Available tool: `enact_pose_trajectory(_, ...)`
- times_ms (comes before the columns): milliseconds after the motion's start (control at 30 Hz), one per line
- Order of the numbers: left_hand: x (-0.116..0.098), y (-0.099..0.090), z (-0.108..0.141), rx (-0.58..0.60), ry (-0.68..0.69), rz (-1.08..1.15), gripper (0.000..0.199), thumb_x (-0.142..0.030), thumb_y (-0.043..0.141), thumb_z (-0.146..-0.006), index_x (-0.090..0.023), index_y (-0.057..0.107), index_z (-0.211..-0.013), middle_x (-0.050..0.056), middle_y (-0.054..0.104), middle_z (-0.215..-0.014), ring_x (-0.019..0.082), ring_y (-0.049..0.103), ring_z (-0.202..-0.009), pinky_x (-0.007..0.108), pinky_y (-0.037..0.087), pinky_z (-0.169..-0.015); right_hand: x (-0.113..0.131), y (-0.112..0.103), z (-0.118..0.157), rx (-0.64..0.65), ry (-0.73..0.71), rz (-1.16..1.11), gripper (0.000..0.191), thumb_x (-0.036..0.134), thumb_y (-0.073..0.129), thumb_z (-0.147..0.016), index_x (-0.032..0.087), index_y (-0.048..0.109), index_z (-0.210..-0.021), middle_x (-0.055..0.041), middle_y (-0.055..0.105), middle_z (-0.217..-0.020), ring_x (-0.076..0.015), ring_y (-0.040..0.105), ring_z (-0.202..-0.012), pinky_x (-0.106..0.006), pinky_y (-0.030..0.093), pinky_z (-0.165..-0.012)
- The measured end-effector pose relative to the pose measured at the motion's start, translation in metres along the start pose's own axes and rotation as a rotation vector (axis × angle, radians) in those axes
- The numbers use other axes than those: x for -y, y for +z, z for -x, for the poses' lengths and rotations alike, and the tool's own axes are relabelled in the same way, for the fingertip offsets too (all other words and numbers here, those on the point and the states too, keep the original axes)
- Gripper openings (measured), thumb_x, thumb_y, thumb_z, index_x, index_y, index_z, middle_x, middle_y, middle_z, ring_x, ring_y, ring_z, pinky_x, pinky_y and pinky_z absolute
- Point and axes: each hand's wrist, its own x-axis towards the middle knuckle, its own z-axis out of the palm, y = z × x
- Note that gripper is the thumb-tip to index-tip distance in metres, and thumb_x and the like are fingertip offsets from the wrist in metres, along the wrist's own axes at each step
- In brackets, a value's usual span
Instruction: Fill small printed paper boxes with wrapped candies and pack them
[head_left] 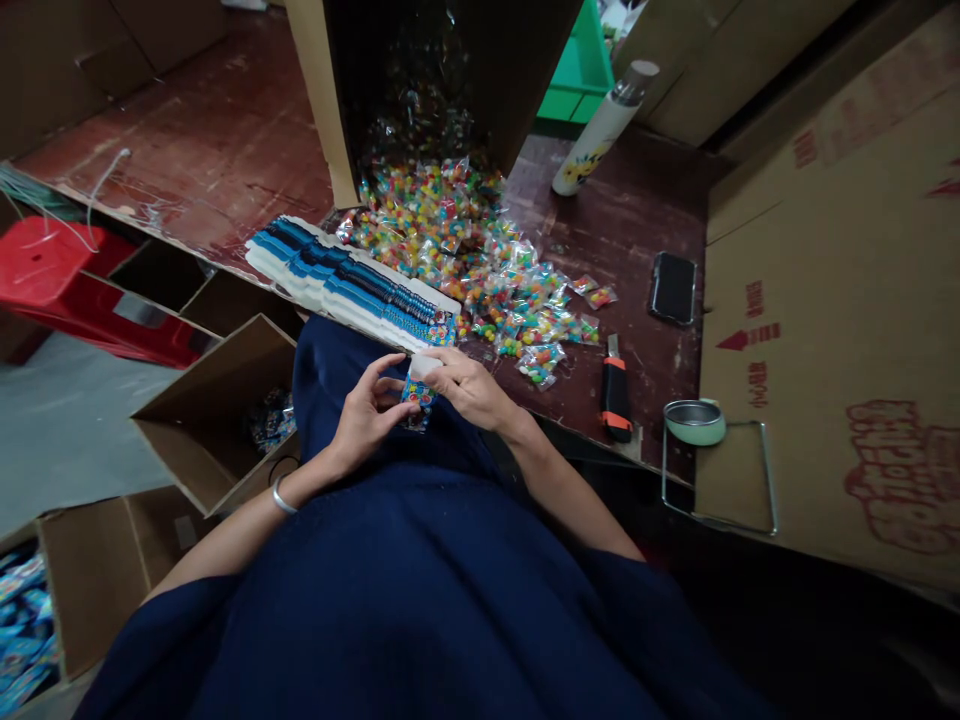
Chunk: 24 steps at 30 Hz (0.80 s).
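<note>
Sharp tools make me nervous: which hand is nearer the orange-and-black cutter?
Right. The right hand is left of the cutter, apart from it; the left hand is farther left, also at the small blue box.

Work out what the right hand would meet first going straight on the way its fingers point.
The small blue printed carton, which the right hand touches at its top. Beyond it, probably the row of blue-and-white cartons or the left hand; depth is unclear.
</note>
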Motion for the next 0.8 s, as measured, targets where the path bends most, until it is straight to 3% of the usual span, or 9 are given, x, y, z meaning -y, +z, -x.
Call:
enact_pose_trajectory(67,-0.003,-0.001,-0.001,-0.019,0.014,-0.005,0.073,-0.039,0.086,-0.078,-0.023,0.052,-0.14,0.003,0.073,-0.1,0.019,0.077,-0.082,0.033,0.064,-0.081,0.001,0.002,0.004,-0.059,0.086,-0.164,0.052,0.068,0.051,-0.099,0.025,0.079,-0.102,-0.007,0.075,-0.118,-0.0244,0.07,-0.111,-0.04,0.055,-0.099)
enact_pose_trajectory(200,-0.009,-0.003,-0.004,0.001,0.026,-0.007,0.061,-0.041,0.084,-0.08,-0.019,0.059,-0.131,0.005,0.074,-0.103,0.021,0.076,-0.089,0.035,0.063,-0.084,0.001,0.022,0.015,-0.251,0.236,-0.386,0.043,0.059,0.075,-0.087,0.025,0.074,-0.113,-0.0047,0.077,-0.106,-0.0222,0.075,-0.094,-0.035,0.061,-0.085)
enact_pose_trajectory(400,-0.004,0.001,-0.003,0.038,0.0,0.004,0.049,-0.045,0.085,-0.077,-0.019,0.059,-0.109,0.004,0.069,-0.103,0.018,0.071,-0.085,0.031,0.062,-0.078,-0.002,0.047,0.021,-0.405,0.177,-0.224,0.027,0.05,0.074,-0.089,0.023,0.073,-0.086,-0.0069,0.075,-0.104,-0.0237,0.073,-0.096,-0.038,0.06,-0.088)
enact_pose_trajectory(533,0.0,0.003,-0.005,-0.019,0.022,0.026,0.054,-0.046,0.087,-0.073,-0.022,0.049,-0.103,0.0,0.061,-0.102,0.013,0.066,-0.08,0.025,0.06,-0.072,0.004,0.048,0.014,-0.474,0.146,-0.273,0.026,0.05,0.073,-0.091,0.025,0.068,-0.098,-0.0063,0.074,-0.103,-0.0222,0.073,-0.097,-0.038,0.06,-0.09)
enact_pose_trajectory(667,-0.001,0.0,-0.006,-0.047,0.02,0.02,0.059,-0.043,0.09,-0.07,-0.023,0.044,-0.102,-0.002,0.055,-0.1,0.009,0.062,-0.074,0.022,0.057,-0.067,0.008,0.044,0.005,-0.394,0.225,-0.36,0.039,0.059,0.079,-0.082,0.024,0.064,-0.088,-0.0031,0.072,-0.087,-0.02,0.071,-0.081,-0.034,0.061,-0.077)
enact_pose_trajectory(800,-0.005,-0.006,-0.005,-0.037,0.038,-0.045,0.057,-0.039,0.088,-0.073,-0.023,0.048,-0.11,0.001,0.057,-0.103,0.012,0.065,-0.078,0.026,0.059,-0.072,0.007,0.032,-0.003,-0.274,0.303,-0.403,0.041,0.058,0.086,-0.073,0.022,0.069,-0.081,-0.0025,0.072,-0.08,-0.019,0.068,-0.075,-0.032,0.057,-0.069)
